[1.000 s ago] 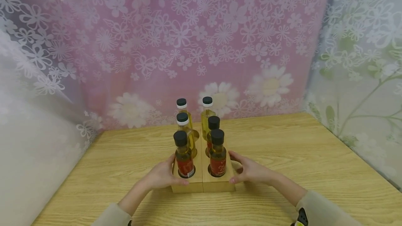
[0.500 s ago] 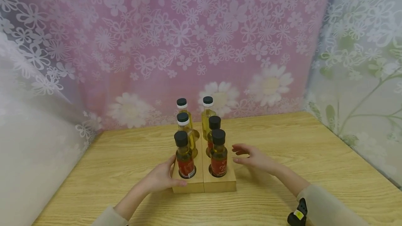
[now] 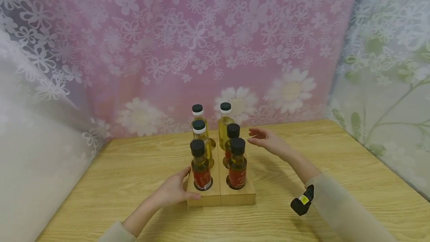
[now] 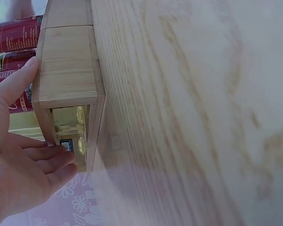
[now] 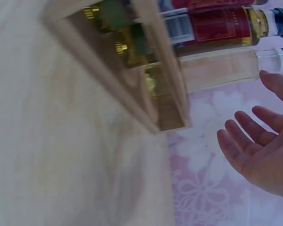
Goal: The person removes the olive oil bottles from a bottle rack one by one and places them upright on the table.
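Two wooden bottle racks, the left one (image 3: 204, 201) and the right one (image 3: 239, 199), stand side by side, touching. The left rack holds one red-labelled, black-capped bottle (image 3: 202, 175) in front and two pale yellow oil bottles (image 3: 198, 120) behind. In the right rack, two red-labelled bottles (image 3: 237, 176) stand before one yellow oil bottle (image 3: 224, 128). My left hand (image 3: 173, 189) grips the left rack's near corner, thumb at the front and fingers at the open side (image 4: 68, 136). My right hand (image 5: 264, 146), fingers loosely spread, is off the rack, right of the rear bottles.
The racks stand on a wood-grain table (image 3: 141, 167). Behind it hangs a pink floral curtain (image 3: 188, 47), with pale curtains at both sides. A black wrist camera (image 3: 302, 201) hangs under the right sleeve.
My right hand has let go of the right rack's near corner and moved away toward the back, beside the rear bottles. The left hand keeps its place on the left rack.
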`<action>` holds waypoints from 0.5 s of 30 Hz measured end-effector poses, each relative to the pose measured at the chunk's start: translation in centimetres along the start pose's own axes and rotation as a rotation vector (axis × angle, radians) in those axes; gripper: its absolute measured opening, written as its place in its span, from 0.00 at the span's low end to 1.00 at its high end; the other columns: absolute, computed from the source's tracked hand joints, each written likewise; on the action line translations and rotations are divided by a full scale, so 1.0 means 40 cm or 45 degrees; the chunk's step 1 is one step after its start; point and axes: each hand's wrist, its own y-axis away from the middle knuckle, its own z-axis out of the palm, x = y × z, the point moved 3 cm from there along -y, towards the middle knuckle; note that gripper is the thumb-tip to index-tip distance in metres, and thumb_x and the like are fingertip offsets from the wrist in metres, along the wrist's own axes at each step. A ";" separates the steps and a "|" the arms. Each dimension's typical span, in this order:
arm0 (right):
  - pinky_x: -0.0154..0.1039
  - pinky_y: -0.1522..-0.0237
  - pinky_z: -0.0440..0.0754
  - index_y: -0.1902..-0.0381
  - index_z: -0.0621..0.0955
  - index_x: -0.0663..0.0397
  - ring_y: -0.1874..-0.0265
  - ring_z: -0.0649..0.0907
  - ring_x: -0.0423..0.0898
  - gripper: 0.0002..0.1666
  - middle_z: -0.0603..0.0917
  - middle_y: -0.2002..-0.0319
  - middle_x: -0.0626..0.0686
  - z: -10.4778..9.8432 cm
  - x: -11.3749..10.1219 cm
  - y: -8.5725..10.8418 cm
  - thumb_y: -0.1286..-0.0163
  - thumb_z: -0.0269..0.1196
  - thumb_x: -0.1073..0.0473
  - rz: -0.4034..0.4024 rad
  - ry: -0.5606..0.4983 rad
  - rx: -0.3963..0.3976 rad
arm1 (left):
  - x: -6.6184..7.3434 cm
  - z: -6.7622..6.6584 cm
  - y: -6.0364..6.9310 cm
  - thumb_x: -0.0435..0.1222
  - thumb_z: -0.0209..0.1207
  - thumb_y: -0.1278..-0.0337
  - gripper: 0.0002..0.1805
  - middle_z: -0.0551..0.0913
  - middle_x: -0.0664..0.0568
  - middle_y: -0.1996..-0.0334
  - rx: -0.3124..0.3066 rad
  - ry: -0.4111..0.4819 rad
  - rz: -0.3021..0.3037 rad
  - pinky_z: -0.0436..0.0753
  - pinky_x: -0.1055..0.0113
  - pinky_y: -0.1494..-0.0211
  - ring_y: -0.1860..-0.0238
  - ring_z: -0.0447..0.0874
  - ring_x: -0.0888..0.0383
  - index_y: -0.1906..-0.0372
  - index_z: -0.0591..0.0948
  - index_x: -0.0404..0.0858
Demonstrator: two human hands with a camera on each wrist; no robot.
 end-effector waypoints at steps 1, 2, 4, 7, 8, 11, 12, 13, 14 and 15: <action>0.55 0.45 0.71 0.33 0.61 0.67 0.41 0.70 0.62 0.34 0.67 0.39 0.68 -0.002 -0.007 -0.011 0.31 0.57 0.55 -0.008 -0.001 0.002 | 0.000 -0.001 0.000 0.53 0.70 0.61 0.58 0.60 0.33 0.34 0.006 0.000 0.002 0.64 0.42 0.40 0.36 0.60 0.37 0.31 0.55 0.25; 0.55 0.45 0.70 0.33 0.62 0.66 0.41 0.70 0.62 0.34 0.67 0.39 0.68 -0.004 -0.013 -0.021 0.31 0.57 0.55 -0.013 0.001 0.008 | -0.001 -0.001 0.000 0.53 0.70 0.61 0.57 0.60 0.33 0.34 0.010 0.005 0.004 0.64 0.42 0.40 0.36 0.59 0.37 0.32 0.55 0.25; 0.55 0.45 0.71 0.33 0.63 0.65 0.42 0.70 0.61 0.33 0.68 0.39 0.67 -0.006 -0.025 -0.041 0.32 0.58 0.57 -0.027 0.013 0.025 | -0.001 -0.003 0.001 0.52 0.70 0.61 0.56 0.60 0.33 0.34 0.018 0.003 0.010 0.64 0.43 0.39 0.36 0.59 0.37 0.32 0.56 0.25; 0.55 0.46 0.72 0.34 0.64 0.64 0.42 0.71 0.61 0.33 0.69 0.40 0.66 -0.005 -0.040 -0.070 0.33 0.59 0.58 -0.043 0.023 0.047 | -0.002 -0.005 0.002 0.52 0.70 0.60 0.55 0.61 0.34 0.35 0.022 0.003 0.019 0.64 0.43 0.40 0.36 0.60 0.37 0.32 0.58 0.26; 0.55 0.46 0.72 0.34 0.63 0.64 0.42 0.70 0.61 0.34 0.69 0.40 0.66 -0.004 -0.044 -0.078 0.33 0.59 0.58 -0.044 0.019 0.048 | -0.002 -0.005 0.003 0.52 0.70 0.60 0.54 0.62 0.33 0.35 0.022 0.001 0.026 0.64 0.43 0.40 0.36 0.60 0.37 0.33 0.58 0.26; 0.55 0.46 0.71 0.33 0.63 0.64 0.42 0.70 0.61 0.34 0.69 0.40 0.66 0.004 -0.052 -0.102 0.34 0.60 0.59 -0.041 0.000 0.033 | -0.003 -0.005 0.005 0.52 0.69 0.59 0.53 0.62 0.33 0.35 0.019 0.004 0.042 0.65 0.43 0.40 0.37 0.61 0.37 0.33 0.58 0.25; 0.55 0.45 0.71 0.33 0.62 0.64 0.42 0.70 0.61 0.35 0.69 0.40 0.66 0.008 -0.055 -0.109 0.34 0.60 0.59 -0.039 -0.003 0.023 | -0.004 -0.005 0.006 0.52 0.69 0.58 0.53 0.62 0.33 0.36 0.019 0.006 0.047 0.65 0.43 0.40 0.37 0.61 0.36 0.33 0.58 0.25; 0.55 0.45 0.71 0.33 0.62 0.64 0.42 0.70 0.61 0.36 0.69 0.39 0.65 0.012 -0.058 -0.117 0.35 0.60 0.58 -0.035 -0.004 0.011 | -0.006 -0.005 0.007 0.52 0.69 0.58 0.53 0.62 0.32 0.36 0.020 0.005 0.048 0.65 0.43 0.40 0.37 0.62 0.36 0.33 0.58 0.24; 0.55 0.45 0.71 0.32 0.61 0.64 0.42 0.70 0.61 0.37 0.68 0.39 0.65 0.018 -0.062 -0.124 0.35 0.61 0.57 -0.036 -0.011 -0.005 | -0.007 -0.004 0.009 0.52 0.69 0.58 0.53 0.62 0.32 0.36 0.020 0.006 0.048 0.65 0.43 0.40 0.37 0.62 0.36 0.33 0.58 0.24; 0.55 0.45 0.71 0.32 0.61 0.64 0.42 0.70 0.61 0.37 0.68 0.39 0.66 0.023 -0.065 -0.131 0.35 0.61 0.57 -0.038 -0.013 -0.014 | -0.009 -0.004 0.010 0.51 0.69 0.58 0.53 0.62 0.32 0.36 0.021 0.005 0.046 0.65 0.43 0.40 0.37 0.62 0.36 0.33 0.58 0.24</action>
